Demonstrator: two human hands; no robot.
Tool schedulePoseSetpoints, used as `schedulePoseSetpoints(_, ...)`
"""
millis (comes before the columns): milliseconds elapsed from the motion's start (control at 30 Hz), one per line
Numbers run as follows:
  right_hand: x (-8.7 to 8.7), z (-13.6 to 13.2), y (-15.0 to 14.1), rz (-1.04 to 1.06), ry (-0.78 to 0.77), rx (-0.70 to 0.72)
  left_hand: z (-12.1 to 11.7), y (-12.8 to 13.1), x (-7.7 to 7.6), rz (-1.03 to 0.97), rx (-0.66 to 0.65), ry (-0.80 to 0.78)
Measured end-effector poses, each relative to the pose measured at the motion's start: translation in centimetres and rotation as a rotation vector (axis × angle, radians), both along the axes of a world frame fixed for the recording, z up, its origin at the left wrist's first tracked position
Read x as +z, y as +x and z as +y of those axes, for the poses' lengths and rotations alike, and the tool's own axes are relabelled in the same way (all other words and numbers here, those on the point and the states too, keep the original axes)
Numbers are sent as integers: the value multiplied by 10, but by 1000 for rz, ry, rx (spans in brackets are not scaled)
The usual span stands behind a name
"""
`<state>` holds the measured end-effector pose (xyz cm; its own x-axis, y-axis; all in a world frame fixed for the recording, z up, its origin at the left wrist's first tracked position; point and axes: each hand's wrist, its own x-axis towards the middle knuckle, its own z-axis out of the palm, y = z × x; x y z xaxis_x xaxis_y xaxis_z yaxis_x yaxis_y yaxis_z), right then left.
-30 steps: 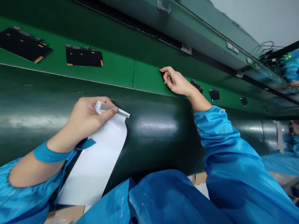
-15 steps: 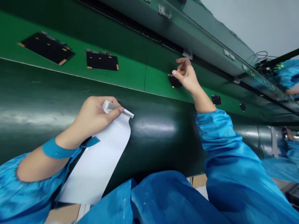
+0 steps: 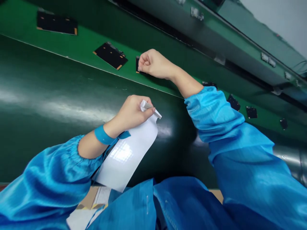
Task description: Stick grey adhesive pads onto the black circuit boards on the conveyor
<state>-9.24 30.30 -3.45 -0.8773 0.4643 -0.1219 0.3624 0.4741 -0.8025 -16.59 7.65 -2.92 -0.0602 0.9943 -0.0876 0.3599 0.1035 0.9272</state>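
My left hand (image 3: 136, 112) is closed on a glossy white sheet (image 3: 130, 150), pinching the narrow folded strip at its top between thumb and fingers. The rest of the sheet hangs toward my lap. A blue band with a tied end circles that wrist. My right hand (image 3: 154, 64) is over the green belt, fingers curled into a pinch at a flat black panel (image 3: 137, 65) with orange corner patches. The hand hides most of that panel. Whether the fingertips hold something small or only press on the panel is too hidden to tell.
More black panels lie along the green belt: one tilted (image 3: 110, 55), one at the far left (image 3: 57, 23), and several to the right beyond my sleeve. A dark rail (image 3: 189, 44) runs behind the belt. Cardboard (image 3: 88, 197) shows below the bench edge.
My right hand has moved left from one panel to another, and its fingers have gone from apart to pinched. The view has shifted, and the panels appear farther right. My left hand still grips the sheet.
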Motion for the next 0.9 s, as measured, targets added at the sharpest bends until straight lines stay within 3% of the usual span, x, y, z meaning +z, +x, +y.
schedulePoseSetpoints(133,3,7,5,-100,8,74,0,0,-1,-13,-18,9)
schedulePoseSetpoints(900,11,11,39,-182,113,83,1,1,-1,20,-9,22)
